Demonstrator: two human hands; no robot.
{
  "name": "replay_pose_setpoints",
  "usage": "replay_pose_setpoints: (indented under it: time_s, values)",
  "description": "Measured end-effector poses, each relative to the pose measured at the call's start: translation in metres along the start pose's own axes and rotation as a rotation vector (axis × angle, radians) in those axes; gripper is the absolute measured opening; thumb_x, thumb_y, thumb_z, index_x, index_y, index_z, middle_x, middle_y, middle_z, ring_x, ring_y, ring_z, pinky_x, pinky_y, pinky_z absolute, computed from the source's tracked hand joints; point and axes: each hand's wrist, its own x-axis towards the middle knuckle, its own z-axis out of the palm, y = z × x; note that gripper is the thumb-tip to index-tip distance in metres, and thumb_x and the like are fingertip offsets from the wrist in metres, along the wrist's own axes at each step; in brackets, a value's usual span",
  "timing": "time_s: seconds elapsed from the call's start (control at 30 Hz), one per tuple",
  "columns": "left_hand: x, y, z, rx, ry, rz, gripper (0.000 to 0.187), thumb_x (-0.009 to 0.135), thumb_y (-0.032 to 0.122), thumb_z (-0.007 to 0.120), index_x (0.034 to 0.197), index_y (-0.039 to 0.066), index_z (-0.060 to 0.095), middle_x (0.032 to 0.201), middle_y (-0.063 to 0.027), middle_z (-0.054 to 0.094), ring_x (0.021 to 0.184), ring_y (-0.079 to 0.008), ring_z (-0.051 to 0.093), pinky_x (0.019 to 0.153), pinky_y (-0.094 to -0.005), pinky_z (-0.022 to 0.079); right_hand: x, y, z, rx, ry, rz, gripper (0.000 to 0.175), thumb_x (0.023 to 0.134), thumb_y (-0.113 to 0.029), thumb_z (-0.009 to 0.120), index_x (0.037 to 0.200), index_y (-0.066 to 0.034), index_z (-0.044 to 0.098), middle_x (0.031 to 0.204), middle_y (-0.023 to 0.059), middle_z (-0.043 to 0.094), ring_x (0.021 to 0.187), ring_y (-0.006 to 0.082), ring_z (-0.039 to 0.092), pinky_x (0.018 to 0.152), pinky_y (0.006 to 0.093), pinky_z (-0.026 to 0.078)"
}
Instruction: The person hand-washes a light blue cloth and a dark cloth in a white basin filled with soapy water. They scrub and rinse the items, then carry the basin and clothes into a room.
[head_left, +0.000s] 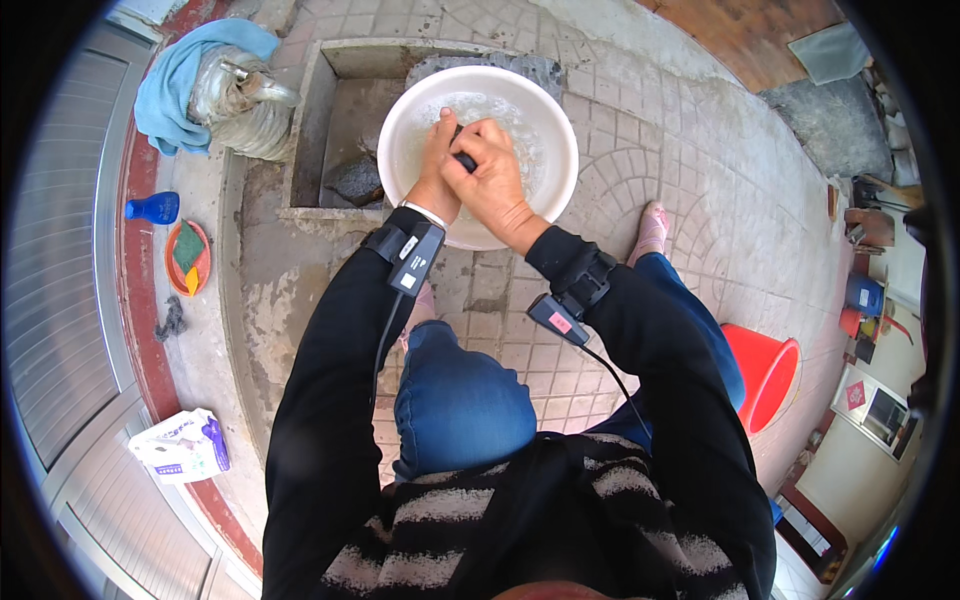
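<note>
A white basin (559, 180) of sudsy water (480, 105) stands before me, partly over the rim of a concrete trough. Over the water, my left hand (435, 176) and my right hand (491, 161) are pressed together around a small black item (466, 162). The right fingers curl over it, while the left hand lies against it with the thumb pointing away from me. Most of the item is hidden by my fingers, so I cannot tell what it is.
The concrete trough (304, 135) holds a dark stone-like lump. Beside it, a blue towel (169, 97) drapes a plastic-wrapped tap. Along the left ledge are a blue bottle (154, 208), an orange dish (175, 277) with a green scouring pad, and a white-and-purple bag (180, 446). A red bucket (750, 367) lies right.
</note>
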Motion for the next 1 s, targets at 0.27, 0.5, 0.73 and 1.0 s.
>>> replay_pose_setpoints:
  time_s: [0.27, 0.5, 0.73, 1.0]
  values:
    - [-0.007, 0.019, 0.032, 0.152, 0.186, 0.091, 0.039, 0.101, 0.037, 0.057, 0.120, 0.003, 0.057, 0.105, -0.0059, 0.063, 0.093, -0.0164, 0.062, 0.082, -0.0360, 0.054, 0.034, 0.060, -0.031, -0.269, -0.041, 0.169, 0.033, 0.089, -0.033, 0.066, 0.084, -0.0001, 0.069, 0.087, 0.0256, 0.064, 0.079, 0.0431, 0.064, 0.071, 0.0483, 0.051]
    - [-0.055, 0.100, 0.043, 0.361, -0.276, -0.069, 0.037, 0.088, -0.003, 0.057, 0.123, 0.007, 0.060, 0.120, -0.0062, 0.060, 0.112, -0.0210, 0.061, 0.099, -0.0420, 0.051, 0.020, -0.010, -0.111, 0.298, -0.139, 0.496, 0.036, 0.092, -0.040, 0.070, 0.095, -0.0045, 0.068, 0.074, -0.0009, 0.063, 0.063, 0.0079, 0.056, 0.057, 0.0278, 0.048]
    - [-0.105, 0.139, 0.074, 1.060, -0.230, 0.087, 0.045, 0.089, 0.000, 0.066, 0.130, 0.016, 0.058, 0.115, 0.0000, 0.063, 0.099, -0.0142, 0.064, 0.083, -0.0280, 0.056, 0.002, -0.037, -0.145, 0.458, -0.288, 0.529, 0.028, 0.089, -0.035, 0.075, 0.096, -0.0084, 0.067, 0.081, -0.0006, 0.067, 0.068, 0.0080, 0.064, 0.061, 0.0259, 0.054]
    - [-0.024, 0.071, -0.013, 1.761, 0.029, 0.341, 0.058, 0.080, -0.005, 0.066, 0.133, 0.019, 0.059, 0.118, -0.0192, 0.058, 0.097, -0.0348, 0.064, 0.083, -0.0388, 0.055, 0.002, 0.029, -0.071, -0.276, -0.292, 0.302, 0.020, 0.079, -0.019, 0.081, 0.094, -0.0085, 0.073, 0.087, 0.0086, 0.064, 0.081, 0.0225, 0.066, 0.072, 0.0333, 0.053]
